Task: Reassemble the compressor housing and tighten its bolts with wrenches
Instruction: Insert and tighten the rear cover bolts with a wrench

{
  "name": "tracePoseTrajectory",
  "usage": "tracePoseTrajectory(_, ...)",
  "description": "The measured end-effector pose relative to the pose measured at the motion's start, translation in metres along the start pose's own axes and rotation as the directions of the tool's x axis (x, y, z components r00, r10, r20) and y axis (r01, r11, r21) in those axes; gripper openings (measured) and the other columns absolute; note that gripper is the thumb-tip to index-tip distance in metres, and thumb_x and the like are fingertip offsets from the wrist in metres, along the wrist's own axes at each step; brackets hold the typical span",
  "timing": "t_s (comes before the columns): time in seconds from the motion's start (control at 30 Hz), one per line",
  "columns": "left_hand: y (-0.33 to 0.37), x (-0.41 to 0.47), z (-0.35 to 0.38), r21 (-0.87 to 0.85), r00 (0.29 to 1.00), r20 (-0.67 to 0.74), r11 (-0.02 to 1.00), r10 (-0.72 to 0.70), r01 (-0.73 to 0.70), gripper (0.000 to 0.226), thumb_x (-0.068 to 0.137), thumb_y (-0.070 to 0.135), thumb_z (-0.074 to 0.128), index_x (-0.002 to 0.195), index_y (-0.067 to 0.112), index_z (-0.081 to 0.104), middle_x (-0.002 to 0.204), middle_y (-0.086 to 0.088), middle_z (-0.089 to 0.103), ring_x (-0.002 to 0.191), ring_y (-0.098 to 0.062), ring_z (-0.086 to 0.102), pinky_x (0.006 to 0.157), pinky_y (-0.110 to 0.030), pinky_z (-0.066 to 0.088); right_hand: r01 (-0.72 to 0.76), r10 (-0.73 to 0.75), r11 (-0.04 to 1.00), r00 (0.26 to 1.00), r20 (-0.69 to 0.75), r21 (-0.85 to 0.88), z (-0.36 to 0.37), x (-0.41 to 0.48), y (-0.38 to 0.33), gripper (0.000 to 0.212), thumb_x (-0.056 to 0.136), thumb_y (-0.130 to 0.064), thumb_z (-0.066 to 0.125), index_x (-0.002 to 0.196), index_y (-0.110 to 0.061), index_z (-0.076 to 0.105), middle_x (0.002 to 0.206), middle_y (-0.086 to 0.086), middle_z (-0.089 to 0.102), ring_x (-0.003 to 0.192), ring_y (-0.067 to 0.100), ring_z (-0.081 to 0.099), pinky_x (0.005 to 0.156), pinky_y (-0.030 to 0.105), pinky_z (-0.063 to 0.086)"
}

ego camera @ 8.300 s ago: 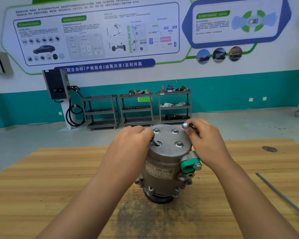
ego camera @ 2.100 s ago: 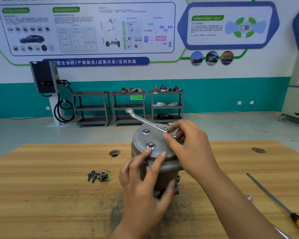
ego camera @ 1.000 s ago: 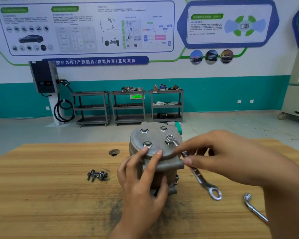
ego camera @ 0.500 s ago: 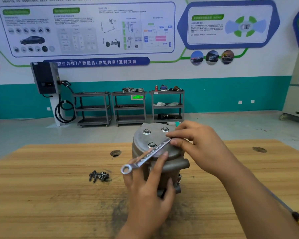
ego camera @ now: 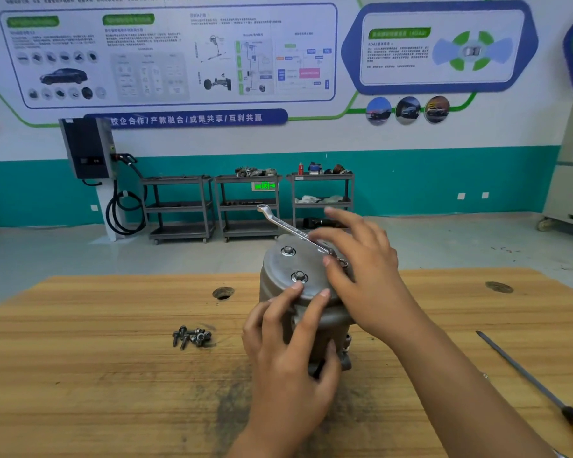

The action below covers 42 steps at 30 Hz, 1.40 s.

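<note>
Compressor housing (ego camera: pixel 278 269), a grey metal cylinder, stands upright at the middle of the pale wooden table (ego camera: pixel 80 375), near the person. The left hand (ego camera: pixel 288 365) holds its near side, fingers spread, 2 fingertips on the cap rim and the thumb low on the right flank. The right hand (ego camera: pixel 364 276) lies over the slim silver ring wrench (ego camera: pixel 288 226), fingers fanned apart. Whether thumb and forefinger pinch the shank I cannot tell (the hand covers the ring end). The free end points far and left, past the cap edge.

With so loose a hold, the ring could ride up off the bolt head and round its corners, or the wrench could slip off and drop. If the left hand slackens, the tall housing would likely turn or tip with the pull. Its fingertips sit close to the silver flanged bolt (ego camera: pixel 299 277), so a swinging shank might catch them.

No tray shows. The small heap of dark loose bolts (ego camera: pixel 192 337) lies bare on the wood to the left, where a nudge could scatter it. The 3 grey shelf carts (ego camera: pixel 248 206) by the far wall carry parts too small to name.
</note>
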<state>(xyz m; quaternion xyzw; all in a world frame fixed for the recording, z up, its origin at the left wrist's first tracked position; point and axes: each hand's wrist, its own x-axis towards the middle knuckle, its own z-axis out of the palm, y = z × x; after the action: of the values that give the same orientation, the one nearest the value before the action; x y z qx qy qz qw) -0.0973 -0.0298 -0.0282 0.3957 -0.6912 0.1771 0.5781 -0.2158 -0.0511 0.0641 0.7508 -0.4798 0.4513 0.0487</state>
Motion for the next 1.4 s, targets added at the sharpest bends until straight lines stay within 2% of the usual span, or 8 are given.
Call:
tracePoseTrajectory(0.23,0.0,0.002,0.0,0.002,1.0,0.004,1.0,0.001,-0.001,0.056,0.073,0.03,0.059,0.128,0.03,0.05,0.136,0.002,0.037,0.122,-0.011,0.024,0.109,-0.023,0.019,-0.014,0.017,0.999,0.998,-0.06,0.045,0.009,0.001,0.0,0.028,0.087,-0.008,0.05,0.104,-0.026,0.063,0.132,-0.012,0.049,0.127,0.01,0.035,0.096,0.037,0.03)
tracePoseTrajectory(0.33,-0.001,0.001,-0.001,0.0,1.0,-0.008,1.0,0.005,-0.005,0.056,0.072,0.029,0.059,0.127,0.03,0.05,0.135,0.001,0.039,0.12,-0.014,0.028,0.11,-0.023,0.018,-0.043,0.042,0.998,0.999,-0.02,-0.043,0.007,0.002,0.007,0.024,0.091,-0.025,0.05,0.112,-0.027,0.061,0.138,-0.013,0.047,0.135,0.01,0.03,0.102,0.037,0.026)
tracePoseTrajectory(0.5,-0.004,0.0,-0.002,0.006,1.0,-0.025,1.0,-0.002,0.003,0.057,0.072,0.028,0.06,0.127,0.03,0.049,0.134,-0.001,0.039,0.118,-0.018,0.031,0.11,-0.022,0.016,-0.131,0.154,0.976,0.981,0.121,-0.176,-0.019,0.005,0.018,0.064,0.084,-0.066,0.019,0.129,-0.034,0.05,0.141,-0.016,0.044,0.138,0.009,0.02,0.103,0.035,0.014)
tracePoseTrajectory(0.7,-0.006,-0.002,-0.001,-0.012,0.999,-0.036,1.0,-0.006,0.006,0.055,0.073,0.027,0.059,0.127,0.029,0.049,0.135,0.0,0.038,0.12,-0.016,0.028,0.11,-0.02,0.016,-0.15,0.272,0.871,0.94,0.204,-0.469,-0.067,0.003,0.019,0.025,0.095,-0.044,0.043,0.112,-0.043,0.061,0.114,-0.014,0.063,0.113,0.016,0.046,0.087,0.035,0.025)
tracePoseTrajectory(0.93,-0.007,-0.003,-0.002,-0.014,0.999,-0.034,1.0,-0.022,0.021,0.056,0.074,0.029,0.057,0.129,0.03,0.047,0.136,0.0,0.037,0.12,-0.017,0.026,0.11,-0.018,0.015,-0.112,0.146,0.989,0.855,0.498,-0.098,-0.091,-0.013,-0.006,0.032,0.088,-0.031,0.06,0.111,-0.05,0.052,0.073,-0.014,0.062,0.062,0.004,0.057,0.053,0.019,0.044)
tracePoseTrajectory(1.03,-0.008,-0.005,0.0,-0.007,0.999,-0.038,1.0,-0.014,0.014,0.061,0.072,0.028,0.063,0.13,0.031,0.046,0.137,0.0,0.036,0.121,-0.016,0.024,0.109,-0.02,0.017,0.033,-0.016,0.999,0.832,0.554,-0.021,-0.09,-0.018,-0.02,0.021,0.086,-0.035,0.057,0.102,-0.048,0.055,0.085,-0.022,0.063,0.08,-0.005,0.058,0.072,0.023,0.048)
tracePoseTrajectory(1.2,-0.007,-0.003,0.002,-0.015,0.998,-0.062,1.0,-0.008,0.007,0.053,0.073,0.027,0.056,0.126,0.024,0.049,0.131,-0.002,0.038,0.119,-0.019,0.031,0.108,-0.02,0.018,0.133,-0.166,0.986,0.835,0.525,0.1,-0.067,-0.016,-0.034,0.026,0.092,-0.027,0.054,0.112,-0.043,0.058,0.097,-0.029,0.06,0.095,-0.015,0.048,0.08,0.005,0.037)
tracePoseTrajectory(1.4,-0.006,-0.003,0.0,0.004,0.998,-0.063,1.0,-0.012,0.012,0.055,0.073,0.027,0.057,0.128,0.028,0.048,0.134,-0.003,0.039,0.12,-0.017,0.026,0.11,-0.022,0.016,0.171,-0.187,0.982,0.903,0.388,0.077,-0.037,-0.008,-0.027,0.03,0.095,-0.023,0.047,0.122,-0.03,0.058,0.105,-0.021,0.046,0.107,-0.003,0.038,0.089,0.011,0.03)
